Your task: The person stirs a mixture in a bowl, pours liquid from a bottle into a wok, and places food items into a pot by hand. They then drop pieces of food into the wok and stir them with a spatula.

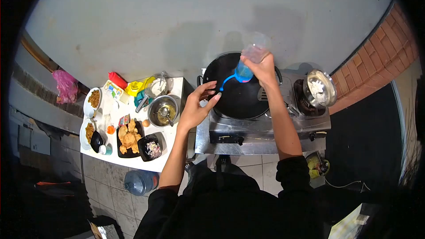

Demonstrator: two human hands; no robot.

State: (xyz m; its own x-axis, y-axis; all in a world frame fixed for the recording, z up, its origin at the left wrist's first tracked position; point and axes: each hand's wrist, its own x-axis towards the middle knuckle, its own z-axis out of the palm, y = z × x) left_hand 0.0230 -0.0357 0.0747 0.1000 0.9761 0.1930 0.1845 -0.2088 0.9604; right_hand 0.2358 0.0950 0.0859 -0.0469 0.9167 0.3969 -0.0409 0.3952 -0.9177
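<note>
**Bottle tipped over the wok**

At the far left a crinkled pink plastic bag [66, 86] lies on a ledge. Next comes a white table [175, 86] crowded with dishes: a red bottle [117, 79], a black square tray [129, 139] of knobbly golden fried pieces, and a round shiny metal bowl [163, 110] with a spoon in it. A clear water jug [141, 181] lies on the tiled floor below.

The left hand [197, 106] reaches over the rim of the round matte black wok [239, 97]. Its fingers are loosely spread, thumb and forefinger at the end of a thin curved blue strip [226, 82]; whether they pinch it I cannot tell.

The strip runs up to the clear plastic bottle [250, 64], blue at its lower end, held tilted above the wok's far side. The right hand [264, 68] is wrapped closed around it.

The wok sits on a steel stove [265, 128]; on the right burner stands a gleaming metal pot [319, 88]. A brick wall [376, 57] rises beyond.
</note>
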